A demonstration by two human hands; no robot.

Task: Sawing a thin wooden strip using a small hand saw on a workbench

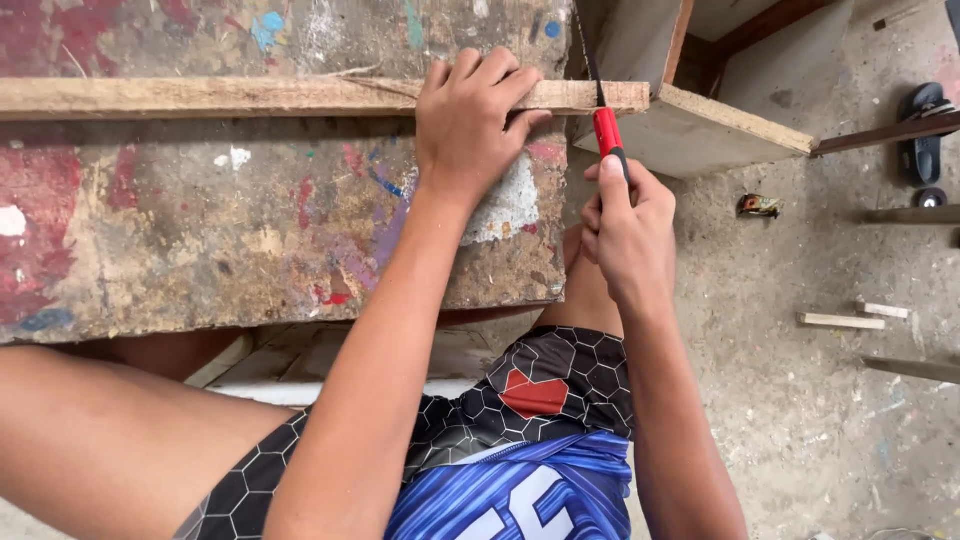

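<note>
while the left hand (470,125) presses flat on a long wood strip (250,97), its fingers curled over the far edge, the right hand (625,225) is closed around the black grip of a saw (603,120) with a red collar. the strip lies left to right across the far part of the counter (200,230), a worn board smeared with red, blue and white paint, and its right end sticks out just past the counter's right edge. the saw's thin blade (585,50) runs up and away from the handle and crosses the strip close to that right end, just right of the left hand's fingertips. a plywood panel (720,125) leans beyond the strip's end, to the right of the blade. near the bottom, the person's bare thigh and patterned black and blue shorts (530,440) show under the forearms. on the dusty concrete floor (800,400) to the right lie short wood offcuts (845,318), a small dark lump (757,205), and a black sandal (925,130) at the far right.
</note>
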